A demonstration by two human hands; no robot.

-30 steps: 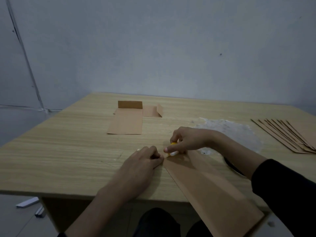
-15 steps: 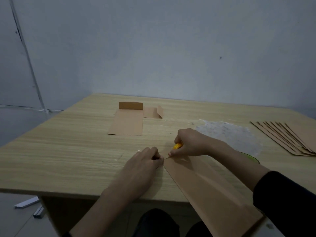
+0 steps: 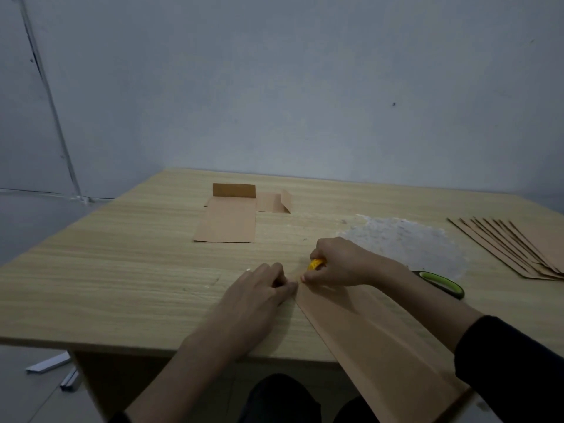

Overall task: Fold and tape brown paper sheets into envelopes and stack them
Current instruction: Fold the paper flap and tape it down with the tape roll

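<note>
Right, both hands meet at the far corner of the folded sheet (image 3: pixel 381 346). It runs from my fingertips back toward me and off the near edge of the desk (image 3: pixel 122 285), under my right forearm. My left hand (image 3: pixel 259 300) has its fingers curled with the tips down at that corner; whether they pinch the paper or only pin it, I cannot tell. My right hand (image 3: pixel 338 264) is closed round a small yellow tool (image 3: pixel 316 264), its tip at the same corner. Tape or glue, I'd guess, but it's too small to say which. So I judge this sheet is creased lengthwise and being sealed at its end, not finished yet.

What's done: beyond my left hand lies one envelope (image 3: pixel 227 222) with its flap standing up, and a second brown piece (image 3: pixel 271 203) sits partly behind it, just to its right. That's the pile so far, and it's small.

What's left: far out to the right of my right hand a fan of flat sheets (image 3: pixel 512 245) waits, many of them. Scissors (image 3: pixel 442 282) with green handles sit just behind my right wrist. Early days, I reckon, with most of the work ahead.
</note>
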